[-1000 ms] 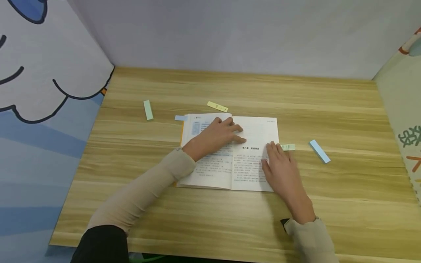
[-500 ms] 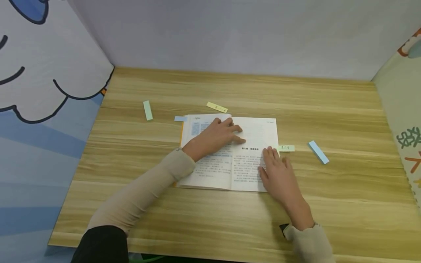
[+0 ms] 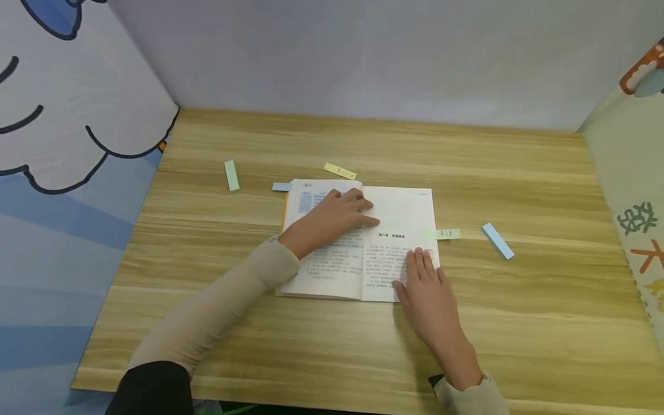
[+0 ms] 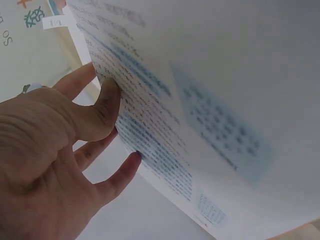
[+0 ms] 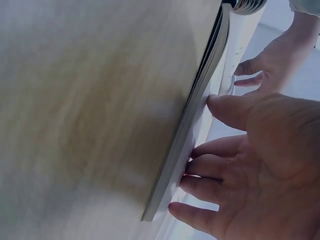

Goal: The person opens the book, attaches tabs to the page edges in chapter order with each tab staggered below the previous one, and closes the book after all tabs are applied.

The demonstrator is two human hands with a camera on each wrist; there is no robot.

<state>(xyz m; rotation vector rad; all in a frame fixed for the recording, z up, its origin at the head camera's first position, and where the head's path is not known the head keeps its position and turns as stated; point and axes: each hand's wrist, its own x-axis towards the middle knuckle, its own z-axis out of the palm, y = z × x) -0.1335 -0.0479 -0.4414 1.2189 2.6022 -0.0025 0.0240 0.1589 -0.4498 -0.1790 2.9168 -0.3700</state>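
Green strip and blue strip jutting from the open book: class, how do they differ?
Marks: the green strip bears handwriting; none shows on the blue strip. Place: the green strip juts from the right edge of the book, around mid-height; the blue strip juts from the left edge, near the top. Both are narrow.
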